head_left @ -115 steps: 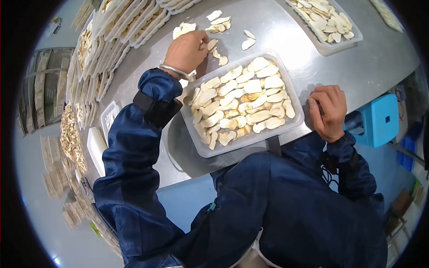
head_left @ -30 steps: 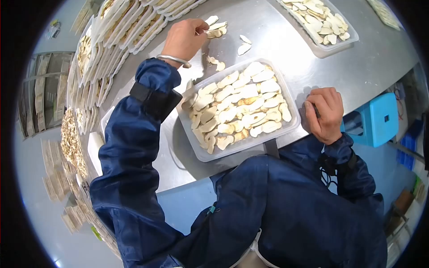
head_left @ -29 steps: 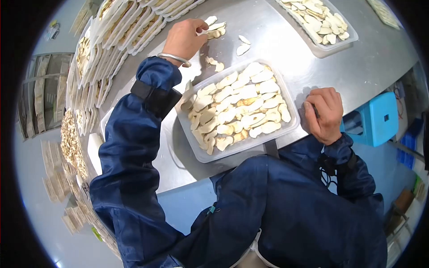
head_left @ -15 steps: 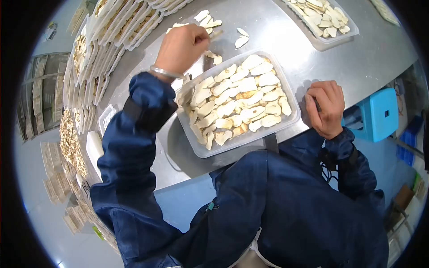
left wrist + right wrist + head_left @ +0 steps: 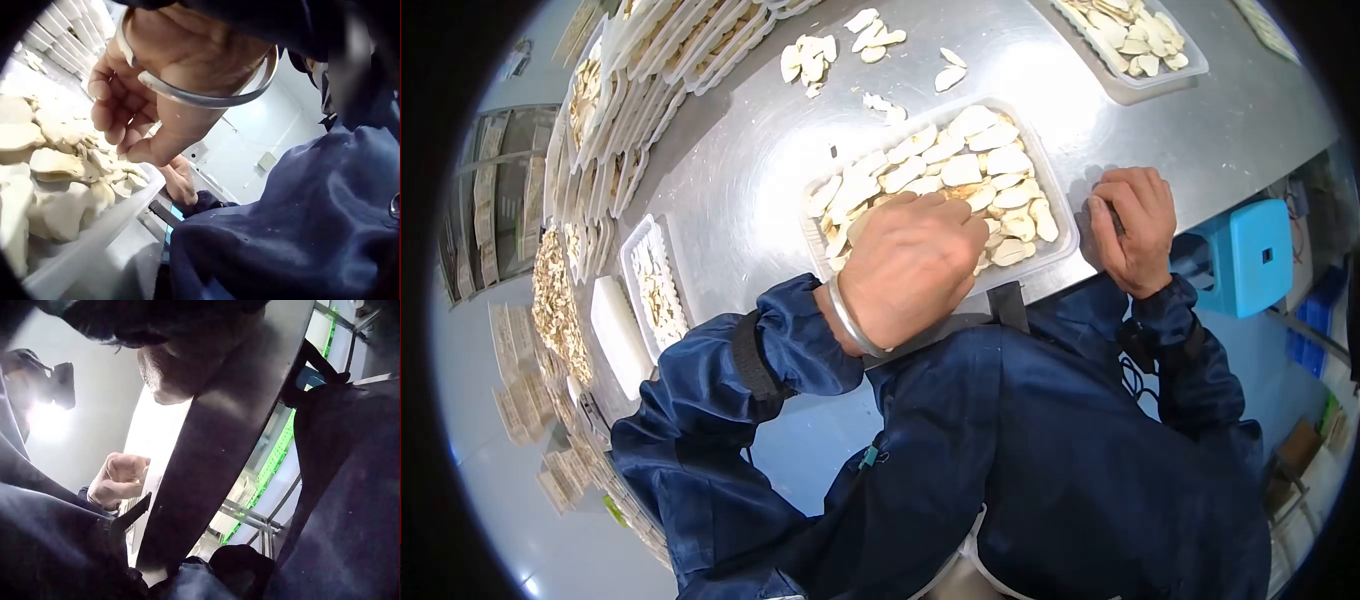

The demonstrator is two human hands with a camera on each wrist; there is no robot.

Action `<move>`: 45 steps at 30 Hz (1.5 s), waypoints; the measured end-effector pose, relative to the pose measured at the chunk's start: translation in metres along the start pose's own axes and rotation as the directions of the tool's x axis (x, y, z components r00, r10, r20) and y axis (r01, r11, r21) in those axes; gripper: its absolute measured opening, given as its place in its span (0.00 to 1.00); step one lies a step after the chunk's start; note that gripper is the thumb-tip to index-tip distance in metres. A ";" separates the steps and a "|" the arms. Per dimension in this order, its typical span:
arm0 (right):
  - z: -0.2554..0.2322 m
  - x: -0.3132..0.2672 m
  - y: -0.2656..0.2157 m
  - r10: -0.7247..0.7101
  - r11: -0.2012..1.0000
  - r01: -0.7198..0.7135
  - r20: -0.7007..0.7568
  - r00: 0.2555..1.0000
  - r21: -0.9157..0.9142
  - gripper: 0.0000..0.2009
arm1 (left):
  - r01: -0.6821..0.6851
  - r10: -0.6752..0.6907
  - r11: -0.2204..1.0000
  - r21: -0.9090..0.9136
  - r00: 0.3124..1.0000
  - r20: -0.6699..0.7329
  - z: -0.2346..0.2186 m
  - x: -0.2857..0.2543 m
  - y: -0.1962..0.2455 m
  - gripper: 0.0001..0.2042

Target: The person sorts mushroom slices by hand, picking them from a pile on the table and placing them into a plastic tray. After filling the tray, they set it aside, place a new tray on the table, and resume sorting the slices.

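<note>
Pale mushroom slices [image 5: 983,197], some browned at the edge, lie in rows in a clear plastic tray [image 5: 1052,185] on the steel table. My left hand [image 5: 912,265] hangs palm down over the tray's near left part, covering some slices in the head view. Its fingers curl toward the thumb in the left wrist view, fingertips close over slices [image 5: 62,164]; I cannot tell whether a slice is between them. At the table edge right of the tray rests my right hand [image 5: 1138,235], fingers loosely curled and holding nothing.
Small slice piles [image 5: 808,62] lie beyond the tray. Another filled tray [image 5: 1195,72] stands at the back right. Stacked slice-filled trays [image 5: 625,110] rise at the left, beside a narrow white tray [image 5: 638,240]. A blue stool [image 5: 1260,262] stands off the right edge.
My left hand has come from the piles at the back of the table toward me, over the filled tray. The pile it covered now shows. My right hand has stayed at the table edge.
</note>
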State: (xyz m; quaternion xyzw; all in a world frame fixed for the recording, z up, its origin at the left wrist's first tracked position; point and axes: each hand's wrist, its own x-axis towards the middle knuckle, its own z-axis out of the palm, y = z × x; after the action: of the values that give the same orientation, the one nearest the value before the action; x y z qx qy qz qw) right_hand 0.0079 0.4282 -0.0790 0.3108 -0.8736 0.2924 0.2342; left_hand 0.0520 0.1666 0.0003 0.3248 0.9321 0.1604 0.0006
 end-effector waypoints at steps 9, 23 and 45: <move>-0.001 0.001 0.001 -0.007 1.000 0.007 0.003 1.000 -0.001 0.05 | -0.008 -0.003 0.991 0.135 0.996 0.084 -0.001 -0.006 0.009 0.08; -0.003 0.000 0.000 0.033 0.999 -0.032 -0.011 0.999 0.036 0.05 | 0.278 -0.260 0.960 0.025 0.923 -0.284 -0.041 0.047 -0.149 0.06; -0.004 0.005 0.013 0.063 0.998 -0.062 -0.040 0.997 0.013 0.05 | 0.332 -0.314 0.935 0.123 0.938 -0.149 -0.014 0.108 -0.195 0.09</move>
State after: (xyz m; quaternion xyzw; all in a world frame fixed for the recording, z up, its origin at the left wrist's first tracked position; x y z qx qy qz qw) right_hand -0.0038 0.4369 -0.0778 0.2787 -0.8761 0.3111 0.2407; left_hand -0.1524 0.0837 -0.0341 0.1553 0.9801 0.1097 -0.0561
